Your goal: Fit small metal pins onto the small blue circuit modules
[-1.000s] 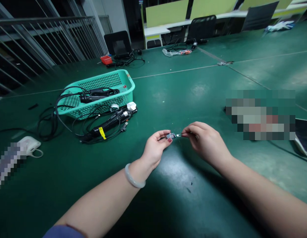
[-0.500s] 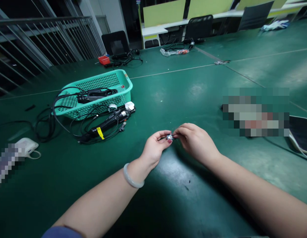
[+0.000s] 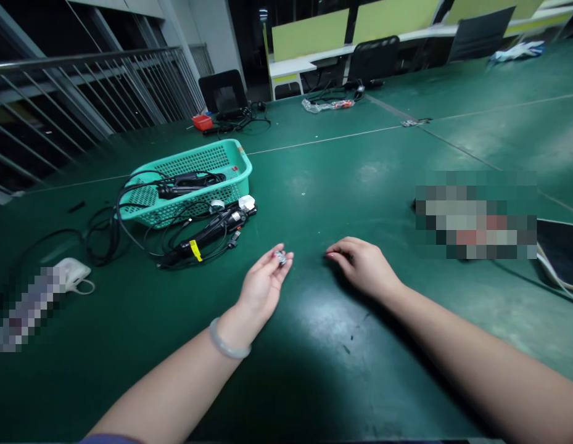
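Between the thumb and fingers of my left hand [image 3: 263, 280] is a small shiny silver piece [image 3: 280, 258], too small to name its kind. This hand wears a pale bangle [image 3: 228, 342] at the wrist. To the right, clear of the silver piece, my right hand [image 3: 364, 265] is closed in a pinch just over the green tabletop [image 3: 309, 370]. Whether anything sits between its fingertips is hidden. A black tool with a cable and a yellow tag [image 3: 196, 250] lies up and left of my left hand.
A turquoise basket [image 3: 242, 179] holds black tools and cables at the left. A white charger-like item [image 3: 74, 274] lies near the left edge. To the right are a blurred-out item [image 3: 475, 216] and a dark, pale-rimmed device [image 3: 561, 250]. Farther back are a red box [image 3: 203, 122] and cables.
My hands have come apart: my left hand moved left with the silver piece, while my right hand stayed almost in place. The view has tilted slightly.
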`<state>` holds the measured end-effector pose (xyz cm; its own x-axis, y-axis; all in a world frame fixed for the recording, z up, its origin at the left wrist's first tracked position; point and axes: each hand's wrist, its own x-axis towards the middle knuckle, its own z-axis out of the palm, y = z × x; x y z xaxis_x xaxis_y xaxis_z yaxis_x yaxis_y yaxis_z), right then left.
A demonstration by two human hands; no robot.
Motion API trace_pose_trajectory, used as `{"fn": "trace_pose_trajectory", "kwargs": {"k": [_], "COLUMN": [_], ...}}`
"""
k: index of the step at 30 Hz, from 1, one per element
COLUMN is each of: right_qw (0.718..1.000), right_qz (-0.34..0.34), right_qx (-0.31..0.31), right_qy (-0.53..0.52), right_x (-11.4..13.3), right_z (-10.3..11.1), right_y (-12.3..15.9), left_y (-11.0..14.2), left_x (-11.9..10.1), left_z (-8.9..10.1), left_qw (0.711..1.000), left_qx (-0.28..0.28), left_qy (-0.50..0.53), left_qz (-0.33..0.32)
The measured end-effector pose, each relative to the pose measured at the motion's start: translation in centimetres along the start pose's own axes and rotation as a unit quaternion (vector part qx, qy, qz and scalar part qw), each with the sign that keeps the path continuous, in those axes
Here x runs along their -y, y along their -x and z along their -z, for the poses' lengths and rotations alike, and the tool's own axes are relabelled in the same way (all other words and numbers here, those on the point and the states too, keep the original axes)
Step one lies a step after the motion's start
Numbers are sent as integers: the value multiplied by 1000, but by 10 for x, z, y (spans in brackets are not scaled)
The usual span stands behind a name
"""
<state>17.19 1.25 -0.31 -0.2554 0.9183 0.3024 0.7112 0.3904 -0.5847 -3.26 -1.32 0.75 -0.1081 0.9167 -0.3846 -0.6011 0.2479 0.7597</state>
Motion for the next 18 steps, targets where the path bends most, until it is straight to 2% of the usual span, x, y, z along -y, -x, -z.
{"fn": "trace_pose_trajectory", "kwargs": {"k": [4, 7, 9, 12, 14, 16, 18], "right_qw": [1000, 1000, 1000, 1000, 1000, 1000, 1000], "right_qz": [-10, -10, -9, -13, -17, -20, -22], "right_qx": [-2, -5, -7, -3, -1, 0, 3], "right_qy": [-10, -15, -17, -14, -13, -12, -10], "right_x": [-2, -1, -2, -3, -4, -5, -4], "right_z": [2, 4, 5, 7, 8, 9, 10], "right_y": [0, -1, -1, -2, -2, -2, -2], "left_y": [14, 22, 24, 27, 29, 31, 32], "left_x": [-28, -48, -58, -67, -68, -68, -68], "left_z": [44, 74, 86, 91, 87, 83, 81], "left_qw": [988, 958, 910, 789, 717, 680, 670], "left_qx": [-107, -143, -144, -133, -118, -100, -84], "left_qy": [-99, -237, -377, -581, -662, -697, -704], "left_qz": [-41, -71, -96, -146, -180, -204, -219]}}
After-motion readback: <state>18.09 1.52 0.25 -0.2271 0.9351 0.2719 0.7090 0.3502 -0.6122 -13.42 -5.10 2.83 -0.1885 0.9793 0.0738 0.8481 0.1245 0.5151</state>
